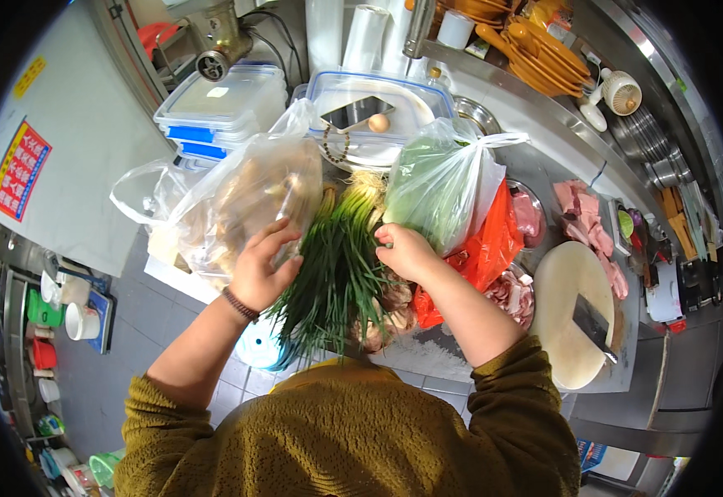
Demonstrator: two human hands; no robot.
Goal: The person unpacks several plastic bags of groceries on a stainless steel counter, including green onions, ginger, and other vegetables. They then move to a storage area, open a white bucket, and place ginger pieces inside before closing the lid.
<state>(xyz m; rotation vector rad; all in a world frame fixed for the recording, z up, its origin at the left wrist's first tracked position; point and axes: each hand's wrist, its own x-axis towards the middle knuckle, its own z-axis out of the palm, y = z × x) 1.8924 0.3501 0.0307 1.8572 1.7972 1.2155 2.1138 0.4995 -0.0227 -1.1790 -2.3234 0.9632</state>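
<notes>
My left hand (266,267), fingers apart, is at the near right side of a clear plastic bag (246,199) with brownish contents. My right hand (402,248) is beside a bundle of long green garlic chives or scallions (339,261), its fingers curled towards the thumb; whether they pinch anything is hard to tell. The bundle lies between both hands, roots away from me and leaves towards me. A tied plastic bag of green vegetables (439,180) stands just beyond my right hand, with a red plastic bag (492,248) next to it. Brownish clumps, possibly mushrooms (386,317), lie under the leaves.
A cleaver (592,326) lies on a round cutting board (563,292) at the right, near raw meat (585,217) and a bowl of sliced meat (513,295). Behind are plastic containers (227,99), a phone (358,113), an egg (379,123), and a meat grinder (218,50).
</notes>
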